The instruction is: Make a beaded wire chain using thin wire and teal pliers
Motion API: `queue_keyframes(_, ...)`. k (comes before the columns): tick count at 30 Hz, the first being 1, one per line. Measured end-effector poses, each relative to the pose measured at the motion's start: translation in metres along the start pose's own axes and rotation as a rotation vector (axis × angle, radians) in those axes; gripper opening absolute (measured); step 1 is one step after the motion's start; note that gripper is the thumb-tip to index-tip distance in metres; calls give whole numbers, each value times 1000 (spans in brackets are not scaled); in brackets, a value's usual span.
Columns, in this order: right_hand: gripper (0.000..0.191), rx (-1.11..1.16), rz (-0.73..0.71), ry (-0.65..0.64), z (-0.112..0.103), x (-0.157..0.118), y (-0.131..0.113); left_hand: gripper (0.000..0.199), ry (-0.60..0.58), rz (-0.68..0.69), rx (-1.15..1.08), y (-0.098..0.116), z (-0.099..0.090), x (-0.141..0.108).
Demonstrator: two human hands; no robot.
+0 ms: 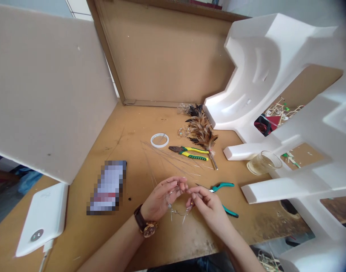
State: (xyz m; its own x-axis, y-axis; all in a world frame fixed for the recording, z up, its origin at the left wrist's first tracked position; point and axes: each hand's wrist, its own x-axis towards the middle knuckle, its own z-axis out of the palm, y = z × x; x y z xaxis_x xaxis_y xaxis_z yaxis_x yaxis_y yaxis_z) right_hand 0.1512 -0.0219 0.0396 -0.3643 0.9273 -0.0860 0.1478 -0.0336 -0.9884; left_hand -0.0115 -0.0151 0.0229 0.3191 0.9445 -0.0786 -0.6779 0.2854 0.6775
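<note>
Between my two hands is a thin wire loop with small clear beads and short dangling pieces. My left hand, a watch on its wrist, curls round the loop's left and upper part. On the right side, my right hand pinches the loop with thumb and fingers. Teal-handled pliers lie on the table partly behind my right hand. Beyond the hands are several loose wires and yellow-green combination pliers.
A white ring and a brown feather duster lie farther back. At left are a blurred phone and a white power bank with a cable. A glass stands at right among white foam pieces. Cardboard closes off the back.
</note>
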Motion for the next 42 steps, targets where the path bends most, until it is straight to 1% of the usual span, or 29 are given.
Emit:
queue_keyframes(2, 25, -64, -12, -24, -3, -2, -4, 19, -13, 0, 0, 1, 1, -1)
queue_keyframes(5, 25, -318, -52, 1, -19, -8, -10, 20, -2, -15, 7, 2, 1, -2)
queue_keyframes(7, 25, -540, -67, 21, -38, -13, -10, 19, 23, -21, 9, 3, 1, -2)
queue_keyframes(10, 30, -958, -116, -27, -71, -21, 3, 19, 39, -28, 2, 3, 0, -3)
queue_keyframes(11, 37, -1102, -145, -81, -81, -23, 10, 19, 39, -33, -5, 3, 0, -2)
queue_keyframes(13, 57, -1335, -187, -128, -96, -26, 25, 19, 38, -49, -32, 3, -1, -2)
queue_keyframes(15, 68, -1465, -199, -146, -104, -26, 35, 20, 34, -76, -72, 3, -2, -2)
queue_keyframes(17, 73, -1530, -207, -165, -104, -23, 39, 21, 18, -115, -124, 3, -3, -2)
queue_keyframes(20, 73, -1574, -214, -199, -100, -16, 33, 23, -13, -164, -195, 4, -4, -1)
queue_keyframes(22, 66, -1598, -211, -217, -97, -11, 28, 23, -17, -174, -207, 5, -4, -2)
queue_keyframes(24, 49, -1610, -190, -227, -97, -8, 24, 22, -8, -168, -183, 6, -4, -2)
queue_keyframes(26, 29, -1586, -139, -205, -99, -6, 21, 20, -1, -153, -141, 7, -4, -2)
queue_keyframes(28, 19, -1492, -63, -181, -102, -6, 16, 19, -2, -134, -104, 8, -5, -2)
queue_keyframes(30, 19, -1331, -4, -215, -104, -8, 6, 19, -6, -119, -81, 8, -6, -1)
queue_keyframes(32, 21, -1157, 15, -306, -104, -12, -6, 19, -10, -104, -65, 8, -7, 0)
queue_keyframes(33, 21, -1104, 12, -340, -103, -13, -13, 19, -14, -99, -56, 8, -7, 0)
queue_keyframes(37, 24, -1038, -6, -423, -95, -16, -32, 20, -35, -87, -26, 6, -7, 0)
queue_keyframes(39, 26, -1034, 0, -439, -91, -15, -34, 19, -37, -95, -23, 5, -7, 0)
queue_keyframes(42, 26, -1053, -6, -431, -86, -13, -32, 19, -41, -99, -24, 5, -7, 0)
